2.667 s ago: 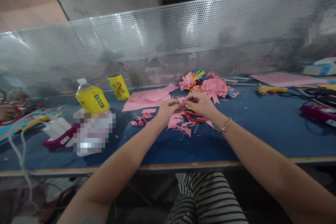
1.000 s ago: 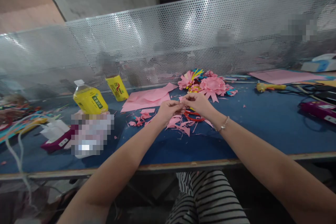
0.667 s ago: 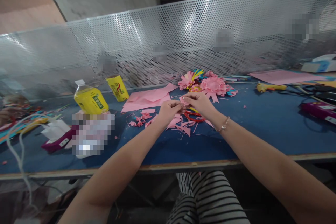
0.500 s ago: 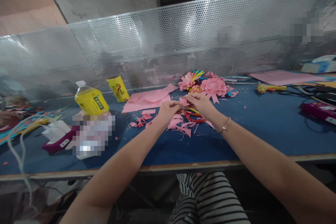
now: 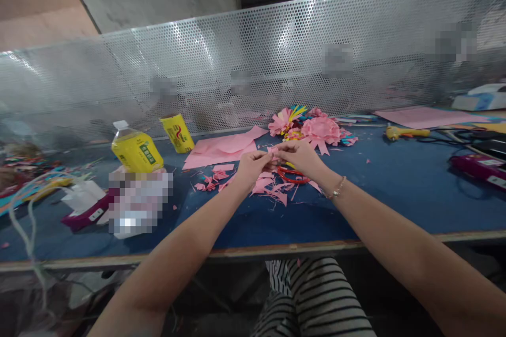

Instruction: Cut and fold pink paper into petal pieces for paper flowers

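Observation:
Between my two hands is a small piece of pink paper [image 5: 272, 152], partly covered by fingers. My left hand [image 5: 253, 165] pinches it from the left, and my right hand [image 5: 297, 156] grips its right side with bent fingers. Just below them lie red-handled scissors [image 5: 294, 177], with only the handle loops plain to see. Pink paper scraps [image 5: 272, 189] are scattered on the blue tabletop under the hands. Behind the right hand sit pink paper flowers [image 5: 322, 131] with yellow and blue strips.
Pink sheets [image 5: 221, 147] lie behind the left hand. A bottle of yellow liquid [image 5: 136, 150], a yellow carton [image 5: 177, 133] and a purple box [image 5: 89, 211] stand left. A yellow glue gun [image 5: 405, 133] with cables lies right. A perforated metal panel [image 5: 261, 52] runs along the back.
The fingers have shifted slightly around the pink paper, which now shows less and looks more folded over. Both arms stay nearly in place.

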Motion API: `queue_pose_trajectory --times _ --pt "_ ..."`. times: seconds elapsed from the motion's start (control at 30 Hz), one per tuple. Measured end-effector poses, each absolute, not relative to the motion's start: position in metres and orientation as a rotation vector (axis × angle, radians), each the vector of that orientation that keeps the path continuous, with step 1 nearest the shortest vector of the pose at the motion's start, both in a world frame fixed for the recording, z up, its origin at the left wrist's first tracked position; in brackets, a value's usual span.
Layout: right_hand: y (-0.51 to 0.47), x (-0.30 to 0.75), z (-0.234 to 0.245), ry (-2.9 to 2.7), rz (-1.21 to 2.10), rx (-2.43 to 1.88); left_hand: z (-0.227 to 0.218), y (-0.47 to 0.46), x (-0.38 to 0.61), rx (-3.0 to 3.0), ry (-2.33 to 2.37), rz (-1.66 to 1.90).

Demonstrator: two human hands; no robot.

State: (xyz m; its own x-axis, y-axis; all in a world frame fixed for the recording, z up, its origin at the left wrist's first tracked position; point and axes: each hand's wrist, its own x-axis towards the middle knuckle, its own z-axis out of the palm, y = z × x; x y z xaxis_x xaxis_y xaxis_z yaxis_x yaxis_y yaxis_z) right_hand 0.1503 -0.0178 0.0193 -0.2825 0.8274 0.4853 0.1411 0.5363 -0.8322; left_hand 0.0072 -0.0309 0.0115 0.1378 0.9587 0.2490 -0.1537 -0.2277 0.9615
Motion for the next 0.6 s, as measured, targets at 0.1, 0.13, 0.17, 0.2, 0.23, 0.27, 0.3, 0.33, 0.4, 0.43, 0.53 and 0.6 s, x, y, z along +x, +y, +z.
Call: queue_pose_trajectory --times 0.1,0.13,0.17,0.2,0.23,0.27,0.3,0.33,0.4,0.43,0.53,0.6 --pt "-0.0145 0.1502 0.0157 -1.739 0.864 -0.816 0.0097 -0.0288 0.0054 1.428 0.857 1.319" --pt "-0.0135 0.1502 0.0148 -1.740 0.857 -0.818 0.0096 -0.0288 0.0050 1.452 0.860 1.314" --pt "-0.0127 0.1501 0.0141 -1.741 0.849 -0.822 0.0098 -0.0291 0.0049 1.467 0.868 1.310" --pt "-0.0121 0.1501 0.0137 -1.736 0.845 -0.827 0.0103 -0.0297 0.0050 1.473 0.876 1.308" --pt "-0.0117 0.1501 0.0136 -1.730 0.844 -0.830 0.0109 -0.0306 0.0053 1.474 0.884 1.305" --pt "-0.0115 0.1501 0.0137 -1.726 0.845 -0.830 0.0114 -0.0315 0.0058 1.475 0.888 1.303" --pt "-0.0116 0.1502 0.0140 -1.725 0.847 -0.830 0.0119 -0.0324 0.0063 1.480 0.890 1.300" --pt "-0.0119 0.1502 0.0145 -1.722 0.847 -0.829 0.0123 -0.0331 0.0069 1.490 0.889 1.297" --pt "-0.0128 0.1504 0.0153 -1.721 0.839 -0.825 0.0125 -0.0339 0.0079 1.509 0.886 1.288" --pt "-0.0134 0.1503 0.0156 -1.722 0.831 -0.823 0.0124 -0.0340 0.0083 1.510 0.884 1.284" --pt "-0.0145 0.1498 0.0155 -1.714 0.816 -0.817 0.0123 -0.0335 0.0089 1.485 0.866 1.272" --pt "-0.0142 0.1491 0.0146 -1.703 0.829 -0.804 0.0126 -0.0329 0.0091 1.461 0.851 1.270"
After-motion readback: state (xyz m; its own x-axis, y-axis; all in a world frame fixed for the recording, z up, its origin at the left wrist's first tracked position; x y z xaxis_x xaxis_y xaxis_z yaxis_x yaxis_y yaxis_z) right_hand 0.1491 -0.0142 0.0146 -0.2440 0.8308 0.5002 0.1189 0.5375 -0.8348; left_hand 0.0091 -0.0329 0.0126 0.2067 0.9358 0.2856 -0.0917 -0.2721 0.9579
